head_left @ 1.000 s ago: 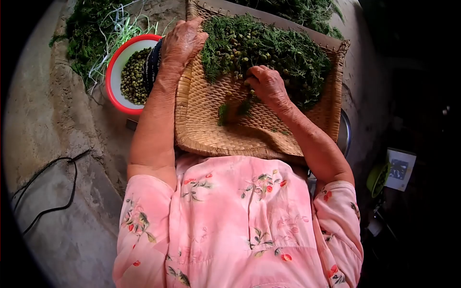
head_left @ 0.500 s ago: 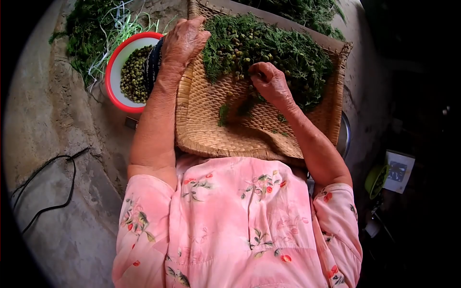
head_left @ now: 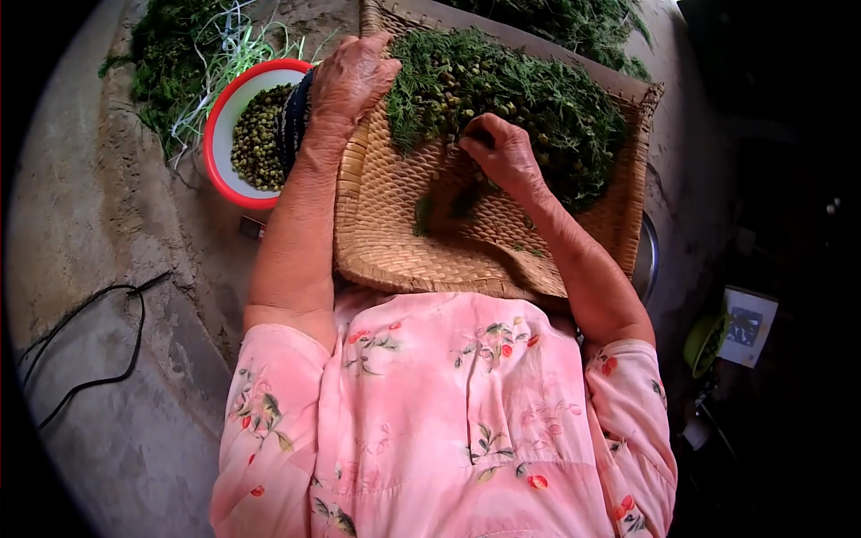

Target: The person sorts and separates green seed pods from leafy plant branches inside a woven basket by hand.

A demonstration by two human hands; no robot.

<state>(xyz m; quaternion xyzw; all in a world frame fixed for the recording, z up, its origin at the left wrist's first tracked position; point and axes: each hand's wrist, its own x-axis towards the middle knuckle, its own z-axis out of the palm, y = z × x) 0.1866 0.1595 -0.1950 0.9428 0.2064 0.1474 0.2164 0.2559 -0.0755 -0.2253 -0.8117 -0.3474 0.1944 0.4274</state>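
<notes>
A woven winnowing basket [head_left: 377, 206] rests against my lap, its left rim under my left hand [head_left: 350, 81], whose fingers are wrapped over the edge. Feathery green sprigs [head_left: 574, 117] and small round green-brown cones [head_left: 448, 90] are heaped at its far side. My right hand [head_left: 502, 152] hovers over the near edge of this heap, thumb and fingers pinched together. What they hold, if anything, is hidden. Below that hand, a dark green patch [head_left: 462, 202] is blurred. Left of the basket stands a red-rimmed white bowl [head_left: 215, 148] with many cones in it, partly behind my left wrist.
More green branches [head_left: 161, 72] and pale plastic strips [head_left: 215, 54] lie beyond the bowl, with another branch pile [head_left: 574, 31] behind the basket. A black cable [head_left: 134, 341] runs over the concrete floor at left. At right are a green bowl [head_left: 704, 341] and a white card [head_left: 749, 327].
The basket and bowl sit slightly further right in view. My right hand has shifted a little left relative to the basket, still pinched; my left hand keeps its hold.
</notes>
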